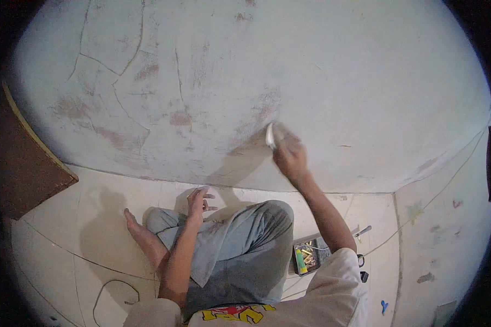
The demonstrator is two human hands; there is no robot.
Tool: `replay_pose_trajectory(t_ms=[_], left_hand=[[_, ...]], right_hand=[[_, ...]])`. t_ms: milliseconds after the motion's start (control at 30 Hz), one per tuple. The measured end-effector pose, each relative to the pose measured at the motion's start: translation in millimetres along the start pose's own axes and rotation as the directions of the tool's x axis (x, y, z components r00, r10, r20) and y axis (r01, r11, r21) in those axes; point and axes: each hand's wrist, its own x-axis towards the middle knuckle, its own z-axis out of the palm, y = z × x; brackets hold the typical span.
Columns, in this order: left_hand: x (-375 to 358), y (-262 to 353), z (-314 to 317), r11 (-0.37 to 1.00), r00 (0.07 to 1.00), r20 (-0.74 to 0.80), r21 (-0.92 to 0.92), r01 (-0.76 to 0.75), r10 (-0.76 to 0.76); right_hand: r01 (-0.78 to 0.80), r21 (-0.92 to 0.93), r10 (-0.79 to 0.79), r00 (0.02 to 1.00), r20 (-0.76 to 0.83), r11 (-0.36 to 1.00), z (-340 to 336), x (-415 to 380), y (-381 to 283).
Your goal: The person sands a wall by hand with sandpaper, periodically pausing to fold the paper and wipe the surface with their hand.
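Note:
My right hand [290, 152] is raised to the wall, somewhat blurred, its fingers closed round a white flat piece [270, 135]. That piece is at the surface of the pale, patchy wall [333, 98], at the edge of a worn reddish patch [267, 103]. Its exact kind is not clear. My left hand [198, 203] is beside my bent leg, near the foot of the wall, with its fingers apart and nothing in them.
A black tray [311, 256] with small brass-coloured pieces and a green-and-yellow item is on the floor by my right elbow. A brown board [27, 158] juts in at left. A thin cable [420, 210] crosses at right; a blue item [384, 307] is on the floor.

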Motion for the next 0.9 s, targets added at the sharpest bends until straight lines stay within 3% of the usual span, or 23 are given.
replay_pose_trajectory(t_ms=[33,67,100,133,200,267,333,433,500,567,600,667,733,800,867,900], left_hand=[[2,-1,-2,0.999,0.999,-0.013,0.033,0.042,-0.041],[1,-1,-2,0.998,0.999,-0.016,0.038,0.042,-0.041],[-1,-3,-2,0.999,1.000,-0.012,0.025,0.020,-0.020],[-2,-3,-1,1.000,1.000,-0.007,0.014,-0.002,0.002],[-2,-1,-1,0.999,1.000,-0.005,0.035,0.012,-0.012],[1,-1,0,0.999,1.000,-0.008,0.038,0.028,-0.028],[2,-4,-2,0.999,0.999,0.009,0.038,0.035,-0.036],[0,-1,0,0.998,0.999,-0.002,0.052,0.038,-0.038],[1,0,0,0.998,1.000,0.004,0.060,0.022,-0.022],[-3,-1,-2,0.997,1.000,0.005,0.073,0.016,-0.016],[-4,0,-1,0.998,1.000,0.005,0.064,0.006,-0.006],[-5,1,0,0.998,1.000,0.009,0.063,-0.010,0.009],[-5,2,0,0.998,1.000,0.019,0.056,-0.008,0.007],[2,-1,-4,0.998,1.000,0.019,0.063,-0.003,0.001],[2,-5,-3,0.997,1.000,0.021,0.071,0.018,-0.019],[3,-3,-1,0.999,1.000,0.014,0.047,0.015,-0.016]], right_hand=[[-0.002,0.001,0.002,1.000,-0.003,1.000,6,-14,-8],[-0.106,-0.035,0.112,0.946,0.304,0.994,10,-25,-18],[-0.195,-0.101,0.217,0.788,0.576,0.976,13,-35,-22],[-0.201,-0.101,0.222,0.788,0.574,0.974,8,-35,-12],[0.168,-0.090,-0.132,0.940,0.315,0.982,-12,-30,29],[-0.135,0.092,0.126,0.987,0.099,0.986,-52,20,38],[-0.313,-0.138,0.297,0.947,-0.125,0.940,-74,50,46],[-0.230,-0.195,0.187,0.959,-0.215,0.954,-55,43,48],[-0.127,-0.013,0.125,0.989,-0.073,0.992,-26,14,30],[0.074,-0.013,-0.072,0.993,0.094,0.997,0,-13,9],[-0.133,-0.011,0.121,0.860,0.496,0.991,4,-32,-5],[0.109,-0.058,-0.080,0.926,0.368,0.992,3,-33,3],[0.187,-0.080,-0.176,0.976,0.126,0.979,-16,-16,34],[-0.251,-0.168,0.249,0.968,-0.033,0.953,-54,28,36],[-0.451,-0.171,0.435,0.892,-0.126,0.876,-69,33,62],[-0.454,-0.174,0.438,0.890,-0.125,0.874,-65,31,60]])
